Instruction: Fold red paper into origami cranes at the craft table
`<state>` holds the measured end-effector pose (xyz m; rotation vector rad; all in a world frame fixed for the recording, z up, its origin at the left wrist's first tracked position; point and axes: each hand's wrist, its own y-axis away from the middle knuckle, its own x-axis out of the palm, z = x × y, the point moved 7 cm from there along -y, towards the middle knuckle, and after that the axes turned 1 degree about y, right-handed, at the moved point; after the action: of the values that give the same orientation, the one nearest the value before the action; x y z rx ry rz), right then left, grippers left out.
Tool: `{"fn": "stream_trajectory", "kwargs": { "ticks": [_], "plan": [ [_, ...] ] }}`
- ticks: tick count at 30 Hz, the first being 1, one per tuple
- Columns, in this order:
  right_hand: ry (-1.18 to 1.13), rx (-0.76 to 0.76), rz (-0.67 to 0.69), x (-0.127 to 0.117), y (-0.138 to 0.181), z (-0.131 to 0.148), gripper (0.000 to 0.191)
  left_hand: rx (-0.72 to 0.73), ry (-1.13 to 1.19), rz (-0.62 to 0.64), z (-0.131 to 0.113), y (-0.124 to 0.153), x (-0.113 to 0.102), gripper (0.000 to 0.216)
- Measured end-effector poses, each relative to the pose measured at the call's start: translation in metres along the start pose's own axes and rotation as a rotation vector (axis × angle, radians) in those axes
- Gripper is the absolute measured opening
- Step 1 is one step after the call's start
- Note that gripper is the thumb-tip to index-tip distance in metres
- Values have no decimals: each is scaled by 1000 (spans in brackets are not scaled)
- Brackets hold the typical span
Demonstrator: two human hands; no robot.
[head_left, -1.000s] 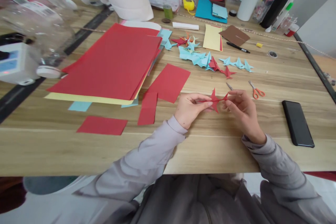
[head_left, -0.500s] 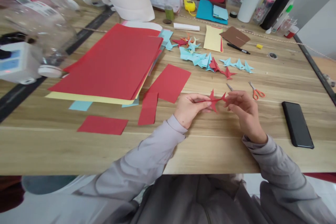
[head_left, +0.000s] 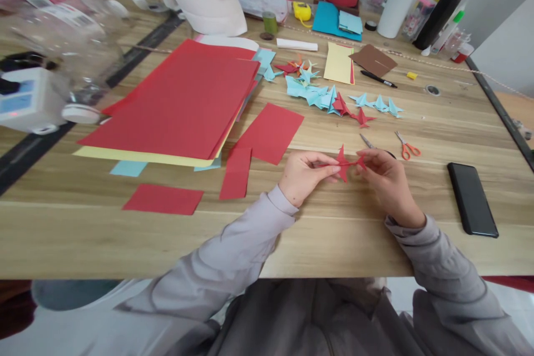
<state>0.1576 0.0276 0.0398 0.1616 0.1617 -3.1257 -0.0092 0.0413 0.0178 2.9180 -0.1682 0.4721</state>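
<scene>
Fingertips of the left hand and the right hand pinch 1 red paper crane by its 2 ends, above the table near its front edge.

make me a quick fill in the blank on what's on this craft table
The left hand and right hand pinch a folded paper shape coloured ____. The scissors lying past the right hand have ____ handles. Right of the right hand, a black ____ lies flat on the table.
Missing words: red; orange; phone.
</scene>
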Motion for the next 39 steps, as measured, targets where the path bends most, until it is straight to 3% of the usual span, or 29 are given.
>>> {"fn": "stream_trajectory", "kwargs": {
  "ticks": [4, 15, 24, 29, 33, 39],
  "plan": [
    [-60, 41, 136, 13, 2, 1, 22, -37, 28, 41, 3, 1, 4, 30],
    [-103, 6, 33, 4, -1, 4, 21, -46, -18, 63, 0, -1, 1, 37],
    [-131, -15, -8, 0, -4, 3, 18, -13, 81, 122, -1, -2, 3, 34],
    [-110, -53, -76, -7, -5, 4, 18, 40, 96, 63, -3, -4, -6, 38],
    [-93, -44, -45, -3, -4, 4, 19, 89, 50, 93, -4, -2, -2, 44],
    [3, -29, 43, 4, -1, 0, 19, 97, -127, 56, -1, 1, 1, 24]
  ]
}}
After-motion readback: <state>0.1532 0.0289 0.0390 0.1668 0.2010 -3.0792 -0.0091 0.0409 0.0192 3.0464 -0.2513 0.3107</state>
